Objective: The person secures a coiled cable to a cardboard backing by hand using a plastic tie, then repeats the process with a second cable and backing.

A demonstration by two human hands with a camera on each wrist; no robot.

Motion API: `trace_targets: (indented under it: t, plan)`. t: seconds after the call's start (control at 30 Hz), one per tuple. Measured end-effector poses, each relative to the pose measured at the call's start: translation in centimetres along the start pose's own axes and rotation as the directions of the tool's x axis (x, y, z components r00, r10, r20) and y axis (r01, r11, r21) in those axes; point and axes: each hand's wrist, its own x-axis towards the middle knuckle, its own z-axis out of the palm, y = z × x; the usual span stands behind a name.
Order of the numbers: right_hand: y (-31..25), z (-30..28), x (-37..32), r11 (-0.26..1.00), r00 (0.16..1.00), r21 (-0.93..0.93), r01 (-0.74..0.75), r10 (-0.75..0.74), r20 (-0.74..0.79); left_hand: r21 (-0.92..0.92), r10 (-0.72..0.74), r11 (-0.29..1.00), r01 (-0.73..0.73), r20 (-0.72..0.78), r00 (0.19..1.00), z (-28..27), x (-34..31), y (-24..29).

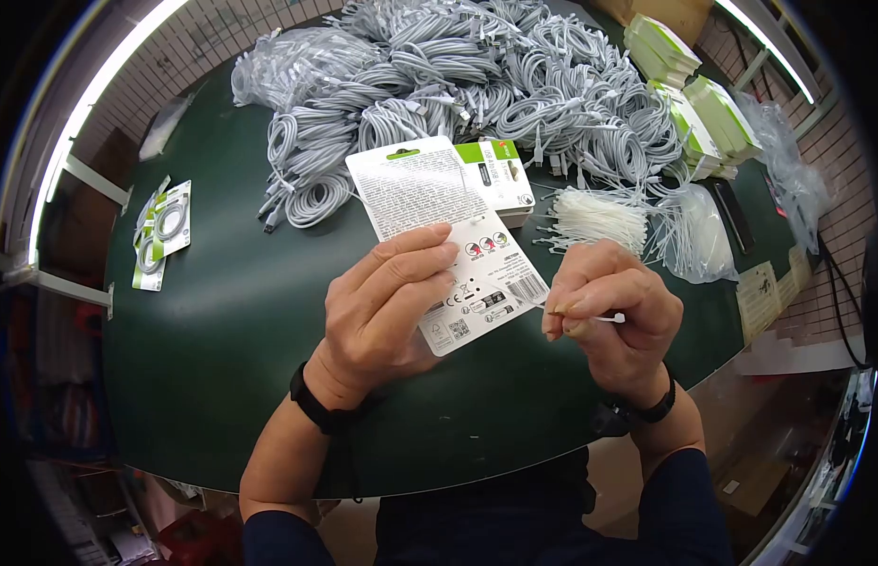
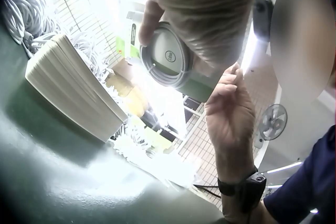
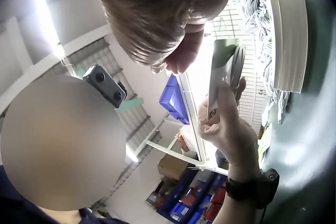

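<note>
In the head view my left hand [image 1: 387,302] grips a printed packaging card [image 1: 415,193], its text side up and tilted over the table. The left wrist view shows a coiled grey cable [image 2: 164,80] on the card's other face. Just off the card's lower right corner, my right hand [image 1: 618,311] pinches a thin white cable tie [image 1: 609,319] between thumb and fingers. The tie's small head sticks out to the right, and its thin strand runs left to the card. Behind the card stands a stack of similar cards [image 1: 505,200].
A large heap of bundled grey cables [image 1: 429,66] covers the table's back. Loose white cable ties [image 1: 594,222] lie right of the stack, beside a clear bag [image 1: 703,236]. Carded cables [image 1: 165,226] lie at left. Green-and-white boxes [image 1: 717,118] stand at the back right.
</note>
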Motion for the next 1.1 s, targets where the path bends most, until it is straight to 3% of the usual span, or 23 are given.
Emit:
trace_targets:
  t: [0.43, 0.53, 0.63, 0.83, 1.0, 1.1]
  plan:
    - [0.1, 0.2, 0.2, 0.999, 0.999, 0.003, -0.043, 0.042, 0.023, 0.018, 0.027, 0.999, -0.027, 0.024, 0.999, -0.2, 0.1, 0.2]
    - [0.3, 0.2, 0.9, 0.986, 0.995, -0.154, 0.059, -0.045, 0.094, 0.018, 0.03, 0.999, -0.03, 0.024, 0.999, -0.3, 0.4, 0.7]
    - [0.2, 0.3, 0.9, 0.971, 0.992, -0.234, 0.051, -0.023, 0.121, 0.009, 0.035, 0.999, -0.035, 0.002, 0.999, -0.6, 1.2, 1.6]
    - [-1.4, -1.2, 2.0, 0.967, 0.944, -0.19, -0.169, 0.215, 0.251, 0.017, 0.001, 1.0, -0.002, 0.063, 0.998, -1.2, 1.7, 4.4]
    - [-1.3, -2.4, 2.2, 0.912, 0.875, 0.066, -0.405, 0.365, 0.318, 0.074, -0.042, 0.997, 0.031, 0.155, 0.987, -1.9, 2.4, 7.0]
    - [-0.3, -2.8, 1.9, 0.847, 0.848, 0.233, -0.477, 0.376, 0.373, -0.182, -0.113, 0.974, 0.134, 0.121, 0.986, -0.4, 2.6, 6.7]
